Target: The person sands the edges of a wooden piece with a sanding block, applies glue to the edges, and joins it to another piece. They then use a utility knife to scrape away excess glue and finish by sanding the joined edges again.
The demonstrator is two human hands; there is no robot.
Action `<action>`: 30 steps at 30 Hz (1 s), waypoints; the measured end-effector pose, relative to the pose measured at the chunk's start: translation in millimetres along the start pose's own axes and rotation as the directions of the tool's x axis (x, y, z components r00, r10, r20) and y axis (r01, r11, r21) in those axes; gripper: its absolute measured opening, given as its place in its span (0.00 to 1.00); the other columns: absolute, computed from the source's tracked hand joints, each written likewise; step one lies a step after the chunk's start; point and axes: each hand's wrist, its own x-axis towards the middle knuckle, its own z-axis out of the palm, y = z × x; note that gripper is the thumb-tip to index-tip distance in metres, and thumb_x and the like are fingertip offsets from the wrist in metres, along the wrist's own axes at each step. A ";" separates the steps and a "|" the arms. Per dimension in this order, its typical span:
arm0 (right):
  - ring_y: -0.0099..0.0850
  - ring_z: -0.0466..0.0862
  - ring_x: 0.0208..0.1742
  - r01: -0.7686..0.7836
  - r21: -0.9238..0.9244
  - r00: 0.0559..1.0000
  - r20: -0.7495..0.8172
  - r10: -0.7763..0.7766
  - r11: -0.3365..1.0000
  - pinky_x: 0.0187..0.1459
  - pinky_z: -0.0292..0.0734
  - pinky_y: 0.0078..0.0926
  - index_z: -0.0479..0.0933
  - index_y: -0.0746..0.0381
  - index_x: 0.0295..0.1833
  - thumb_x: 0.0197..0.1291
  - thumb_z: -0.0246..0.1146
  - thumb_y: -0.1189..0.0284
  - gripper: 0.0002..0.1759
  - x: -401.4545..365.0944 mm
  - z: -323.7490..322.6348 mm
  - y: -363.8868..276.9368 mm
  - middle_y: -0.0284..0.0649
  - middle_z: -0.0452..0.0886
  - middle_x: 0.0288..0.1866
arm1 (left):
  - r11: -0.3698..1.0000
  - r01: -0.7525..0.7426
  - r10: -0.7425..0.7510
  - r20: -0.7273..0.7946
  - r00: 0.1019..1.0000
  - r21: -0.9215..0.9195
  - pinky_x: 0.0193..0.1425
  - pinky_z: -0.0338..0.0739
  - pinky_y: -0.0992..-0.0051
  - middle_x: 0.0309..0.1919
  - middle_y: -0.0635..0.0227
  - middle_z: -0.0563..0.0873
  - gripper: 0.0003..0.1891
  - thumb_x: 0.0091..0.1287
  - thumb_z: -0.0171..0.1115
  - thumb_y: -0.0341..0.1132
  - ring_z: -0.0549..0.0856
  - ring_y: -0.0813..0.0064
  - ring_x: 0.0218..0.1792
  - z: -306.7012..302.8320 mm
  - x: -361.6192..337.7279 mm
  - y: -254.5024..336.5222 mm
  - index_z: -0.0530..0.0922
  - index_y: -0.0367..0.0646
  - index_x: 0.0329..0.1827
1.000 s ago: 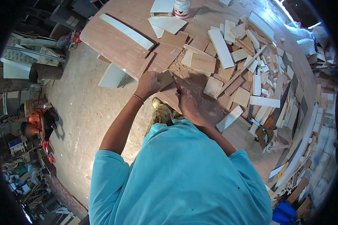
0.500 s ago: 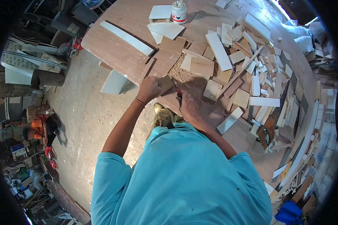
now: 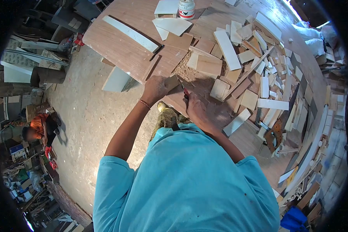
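My left hand [image 3: 154, 89] is closed around a small flat wooden block [image 3: 171, 82] at the near edge of the workbench [image 3: 123, 48]. Just right of it, my right hand [image 3: 196, 107] grips a small red-handled knife [image 3: 186, 92]. The knife's thin dark front end points toward the block; whether it touches the wood is too small to tell. Curled wood shavings [image 3: 183, 69] lie on the bench beyond both hands. Close by are a light wooden block [image 3: 208, 65] and a squarish wood piece [image 3: 220, 89].
Many wood offcuts [image 3: 268, 82] cover the bench's right side, with a handsaw [image 3: 274, 135] among them. A white jar [image 3: 186, 9] stands at the far edge. A long white-faced strip [image 3: 130, 34] lies left. Another person [image 3: 42, 127] is low on the floor at far left.
The view has shifted slightly. My left hand still holds the block and my right hand the knife, both in nearly the same place, with the knife angled a little differently.
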 end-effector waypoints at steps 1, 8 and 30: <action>0.55 0.77 0.40 -0.002 -0.002 1.000 0.000 0.002 1.000 0.39 0.68 0.50 0.64 0.67 0.46 0.58 0.49 0.74 0.12 -0.8 -0.7 2.8 0.58 0.74 0.38 | 1.000 0.000 0.000 0.000 1.000 -0.003 0.38 0.75 0.60 0.27 0.48 0.80 0.11 0.45 0.56 0.29 0.80 0.50 0.32 1.6 -0.6 0.4 0.80 0.39 0.32; 0.56 0.79 0.36 0.088 0.028 0.993 -0.085 -0.086 0.996 0.37 0.71 0.51 0.63 0.67 0.45 0.56 0.50 0.74 0.12 -3.7 -1.1 7.2 0.59 0.77 0.32 | 1.000 0.027 -0.027 0.031 0.999 -0.010 0.35 0.74 0.60 0.25 0.46 0.78 0.08 0.45 0.56 0.29 0.79 0.48 0.31 -5.3 0.2 5.6 0.78 0.37 0.28; 0.57 0.77 0.42 -0.054 0.011 0.998 0.014 0.054 0.998 0.39 0.68 0.52 0.62 0.67 0.45 0.60 0.46 0.71 0.11 4.4 14.0 17.0 0.62 0.76 0.37 | 0.998 -0.037 0.036 0.013 0.999 0.060 0.34 0.74 0.60 0.23 0.49 0.79 0.07 0.47 0.57 0.31 0.80 0.51 0.29 -0.1 -6.2 7.7 0.78 0.38 0.28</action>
